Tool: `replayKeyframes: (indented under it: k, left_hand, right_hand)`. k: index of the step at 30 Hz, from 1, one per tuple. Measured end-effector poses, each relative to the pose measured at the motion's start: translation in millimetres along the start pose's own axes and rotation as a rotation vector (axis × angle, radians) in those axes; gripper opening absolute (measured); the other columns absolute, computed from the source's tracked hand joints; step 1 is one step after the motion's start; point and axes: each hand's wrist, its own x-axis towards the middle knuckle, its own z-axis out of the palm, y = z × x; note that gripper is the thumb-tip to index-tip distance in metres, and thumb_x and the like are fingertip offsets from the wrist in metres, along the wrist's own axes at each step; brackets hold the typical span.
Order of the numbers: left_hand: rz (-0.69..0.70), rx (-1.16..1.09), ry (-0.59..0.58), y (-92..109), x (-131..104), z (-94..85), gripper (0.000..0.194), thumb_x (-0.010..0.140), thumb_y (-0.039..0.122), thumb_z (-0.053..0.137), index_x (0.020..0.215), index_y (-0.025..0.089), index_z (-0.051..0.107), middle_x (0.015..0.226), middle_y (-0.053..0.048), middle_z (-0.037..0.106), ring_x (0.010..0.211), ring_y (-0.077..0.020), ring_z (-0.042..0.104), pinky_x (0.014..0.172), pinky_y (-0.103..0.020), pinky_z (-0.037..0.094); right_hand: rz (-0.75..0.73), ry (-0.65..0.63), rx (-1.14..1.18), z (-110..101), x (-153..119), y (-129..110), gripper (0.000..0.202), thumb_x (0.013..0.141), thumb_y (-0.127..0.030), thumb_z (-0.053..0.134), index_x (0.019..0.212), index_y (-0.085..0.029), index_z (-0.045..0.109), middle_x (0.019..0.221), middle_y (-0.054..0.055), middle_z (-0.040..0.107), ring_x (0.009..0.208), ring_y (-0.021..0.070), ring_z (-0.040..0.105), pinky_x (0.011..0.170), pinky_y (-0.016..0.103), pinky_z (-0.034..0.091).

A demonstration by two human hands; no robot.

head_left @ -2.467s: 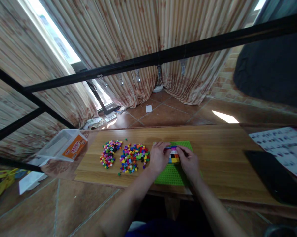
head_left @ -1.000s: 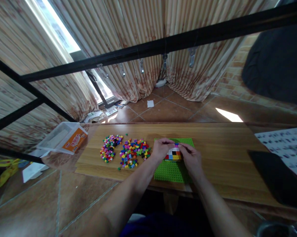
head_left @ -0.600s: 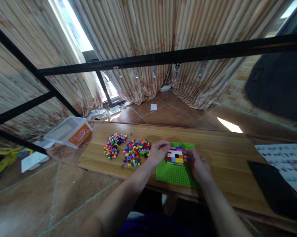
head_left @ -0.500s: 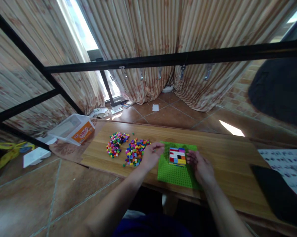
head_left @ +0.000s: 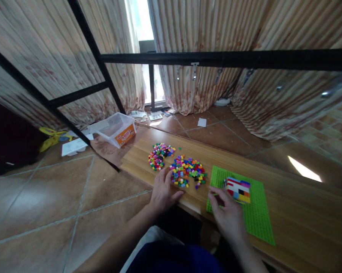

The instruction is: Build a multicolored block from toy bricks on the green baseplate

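My left hand [head_left: 163, 192] rests at the near edge of the loose brick pile [head_left: 188, 170], thumb and fingers apart, with nothing seen in it. My right hand [head_left: 229, 214] hovers over the left part of the green baseplate [head_left: 259, 216]. Its thumb and finger come together in a pinch; whatever may be between them is too small to make out. Just beyond that hand, a block of stacked bricks [head_left: 238, 189] stands on the baseplate, its top patterned in red, white, blue, black, yellow and orange.
A second pile of small bricks [head_left: 158, 155] lies further left on the wooden table [head_left: 301, 212]. At the table's far left end is a clear plastic box [head_left: 114, 129] with an orange label. A black metal frame [head_left: 216, 58] crosses in front of the curtains.
The view has turned left. My left hand has drawn back from beside the baseplate to the loose pile's near edge. My right hand has crossed from the block's right side to its left.
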Motion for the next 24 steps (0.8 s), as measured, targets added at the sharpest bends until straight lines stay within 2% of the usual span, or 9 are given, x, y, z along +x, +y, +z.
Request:
replayKeyframes:
  k: [4,9,14,17,21,24]
  left_hand:
    - [0.031,0.014,0.008,4.4,11.0,9.3,0.092,0.069,0.052,0.074,0.142,0.014,0.034,0.148,-0.022,0.034,0.140,-0.0386,0.029,0.112,-0.057,0.029]
    - [0.003,-0.089,-0.009,11.2,25.5,15.1,0.089,0.073,0.061,0.066,0.142,0.013,0.035,0.147,-0.023,0.036,0.138,-0.0390,0.031,0.111,-0.060,0.026]
    - [-0.042,-0.401,0.123,16.1,40.1,20.7,0.065,0.089,0.047,0.052,0.143,0.016,0.033,0.146,-0.018,0.039,0.137,-0.0301,0.035,0.113,-0.051,0.029]
    - [-0.147,-0.629,0.240,16.1,48.8,26.6,0.051,0.094,0.041,0.044,0.139,0.017,0.038,0.141,-0.015,0.046,0.133,-0.0266,0.042,0.112,-0.047,0.032]
    - [-0.279,-0.902,0.337,13.6,55.4,34.0,0.043,0.097,0.041,0.039,0.134,0.020,0.045,0.137,-0.011,0.051,0.129,-0.0244,0.047,0.110,-0.042,0.036]
    - [-0.293,-1.013,0.350,9.9,56.0,37.1,0.042,0.097,0.043,0.039,0.132,0.021,0.047,0.137,-0.011,0.051,0.129,-0.0248,0.047,0.108,-0.042,0.038]
  right_hand:
    - [-0.070,-0.042,-0.158,32.8,14.8,10.7,0.031,0.086,-0.040,0.047,0.098,-0.021,0.068,0.094,0.009,0.069,0.081,0.0224,0.063,0.076,0.037,0.048]
    - [-0.065,-0.006,-0.371,44.4,32.5,18.7,0.037,0.086,-0.037,0.042,0.104,-0.015,0.066,0.099,0.014,0.067,0.088,0.0260,0.061,0.081,0.040,0.046]
    - [-0.023,-0.036,-0.438,51.9,38.6,16.2,0.039,0.086,-0.035,0.043,0.107,-0.012,0.065,0.099,0.014,0.067,0.086,0.0248,0.062,0.082,0.039,0.046]
    - [-0.043,-0.043,-0.411,56.9,37.7,12.9,0.038,0.086,-0.035,0.043,0.107,-0.012,0.065,0.100,0.014,0.067,0.087,0.0246,0.062,0.082,0.039,0.047]
    - [-0.119,-0.031,-0.354,66.1,37.8,3.9,0.035,0.088,-0.032,0.044,0.108,-0.013,0.066,0.105,0.013,0.066,0.095,0.0236,0.061,0.085,0.038,0.047]
    - [-0.188,-0.105,-0.306,77.3,43.1,-5.6,0.032,0.087,-0.029,0.047,0.110,-0.016,0.066,0.110,0.011,0.064,0.099,0.0217,0.060,0.088,0.036,0.048]
